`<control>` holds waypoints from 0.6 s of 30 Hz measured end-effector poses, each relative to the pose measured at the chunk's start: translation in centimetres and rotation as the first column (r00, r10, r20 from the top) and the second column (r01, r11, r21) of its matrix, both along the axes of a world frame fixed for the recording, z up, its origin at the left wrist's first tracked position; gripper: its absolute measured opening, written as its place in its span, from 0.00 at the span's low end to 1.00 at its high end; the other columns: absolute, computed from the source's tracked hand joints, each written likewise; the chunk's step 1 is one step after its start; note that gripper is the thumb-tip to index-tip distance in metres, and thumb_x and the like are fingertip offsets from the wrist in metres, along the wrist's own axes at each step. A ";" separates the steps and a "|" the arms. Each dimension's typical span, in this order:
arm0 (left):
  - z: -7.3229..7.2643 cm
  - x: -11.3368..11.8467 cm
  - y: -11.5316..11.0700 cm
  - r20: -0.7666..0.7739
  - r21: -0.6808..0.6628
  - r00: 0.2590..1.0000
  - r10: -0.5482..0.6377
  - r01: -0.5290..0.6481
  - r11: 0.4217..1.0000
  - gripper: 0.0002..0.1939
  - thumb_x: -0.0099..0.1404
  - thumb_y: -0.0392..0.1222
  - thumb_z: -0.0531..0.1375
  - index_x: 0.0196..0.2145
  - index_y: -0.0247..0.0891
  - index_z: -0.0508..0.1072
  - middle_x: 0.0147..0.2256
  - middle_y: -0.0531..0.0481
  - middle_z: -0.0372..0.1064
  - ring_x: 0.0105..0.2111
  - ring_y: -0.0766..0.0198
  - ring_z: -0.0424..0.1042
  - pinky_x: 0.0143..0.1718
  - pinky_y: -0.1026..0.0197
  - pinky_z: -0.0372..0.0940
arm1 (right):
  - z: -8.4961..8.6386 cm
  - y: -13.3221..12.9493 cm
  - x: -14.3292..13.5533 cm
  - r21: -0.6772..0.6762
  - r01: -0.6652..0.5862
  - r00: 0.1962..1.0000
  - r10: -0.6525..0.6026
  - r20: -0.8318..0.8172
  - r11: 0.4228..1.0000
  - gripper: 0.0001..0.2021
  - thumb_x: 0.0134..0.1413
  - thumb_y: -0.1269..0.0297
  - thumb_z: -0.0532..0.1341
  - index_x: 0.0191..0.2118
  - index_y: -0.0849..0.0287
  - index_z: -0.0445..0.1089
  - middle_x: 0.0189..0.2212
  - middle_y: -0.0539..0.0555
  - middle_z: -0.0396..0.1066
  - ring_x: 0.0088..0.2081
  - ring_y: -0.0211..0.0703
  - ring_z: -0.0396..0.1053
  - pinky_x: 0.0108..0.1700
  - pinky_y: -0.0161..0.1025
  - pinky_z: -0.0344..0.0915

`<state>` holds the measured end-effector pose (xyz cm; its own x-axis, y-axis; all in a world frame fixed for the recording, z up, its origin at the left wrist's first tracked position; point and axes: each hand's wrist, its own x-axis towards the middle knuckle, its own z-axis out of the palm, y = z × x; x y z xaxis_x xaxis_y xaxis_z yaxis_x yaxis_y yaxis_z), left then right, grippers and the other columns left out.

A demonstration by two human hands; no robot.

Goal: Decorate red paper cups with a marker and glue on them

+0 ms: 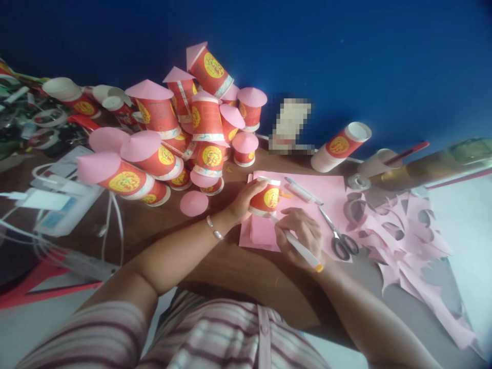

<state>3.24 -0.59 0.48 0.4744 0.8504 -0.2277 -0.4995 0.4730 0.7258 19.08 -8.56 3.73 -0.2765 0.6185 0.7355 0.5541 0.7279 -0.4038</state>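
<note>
Wrapped round a red paper cup [266, 198] with a yellow emblem is my left hand [246, 199], steadying it over pink paper [326, 187]. In my right hand [302, 230] is a white marker [303, 249] with an orange end; its tip points at the cup's lower white band, and whether it touches is too small to tell. Another marker [303, 192] lies on the paper behind the cup. Black-handled scissors [340, 238] rest at the paper's right side. A round pink disc [194, 203] lies on the table left of my left hand.
Several red cups with pink paper cones [156, 110] are piled at the back left. A power strip [71, 205] with white cables lies at the left. Cut pink scraps [403, 241] spread over the right side, near a tape roll [359, 182]. A cup stack [340, 147] leans behind.
</note>
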 end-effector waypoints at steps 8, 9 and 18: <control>-0.1 0.0 0.0 -0.016 0.029 1.000 0.007 -0.006 1.000 0.21 0.61 0.56 0.67 0.40 0.34 0.77 0.38 0.42 0.78 0.40 0.57 0.77 0.42 0.57 0.71 | 0.0 0.1 0.0 0.009 -0.012 1.000 0.011 0.020 1.000 0.07 0.59 0.74 0.60 0.39 0.54 0.65 0.24 0.47 0.70 0.27 0.41 0.71 0.41 0.45 0.77; -0.1 0.0 0.0 -0.017 0.029 1.000 -0.006 0.006 1.000 0.21 0.61 0.56 0.67 0.41 0.34 0.77 0.39 0.42 0.78 0.40 0.56 0.77 0.42 0.57 0.72 | 0.0 0.1 0.0 0.011 -0.009 1.000 0.009 0.022 1.000 0.07 0.59 0.74 0.60 0.39 0.54 0.65 0.24 0.47 0.70 0.27 0.42 0.72 0.40 0.45 0.77; 0.1 -0.1 -0.1 -0.019 0.025 1.000 -0.017 0.018 1.000 0.21 0.61 0.56 0.67 0.40 0.34 0.77 0.37 0.43 0.77 0.38 0.56 0.77 0.41 0.57 0.72 | 0.1 0.1 -0.1 0.010 -0.006 0.999 0.006 0.044 1.000 0.07 0.60 0.74 0.60 0.39 0.53 0.65 0.25 0.47 0.70 0.27 0.42 0.72 0.40 0.45 0.76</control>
<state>3.18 -0.72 0.59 0.4851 0.8475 -0.2154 -0.4775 0.4631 0.7467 19.00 -8.41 3.79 -0.3122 0.6094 0.7288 0.5669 0.7351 -0.3718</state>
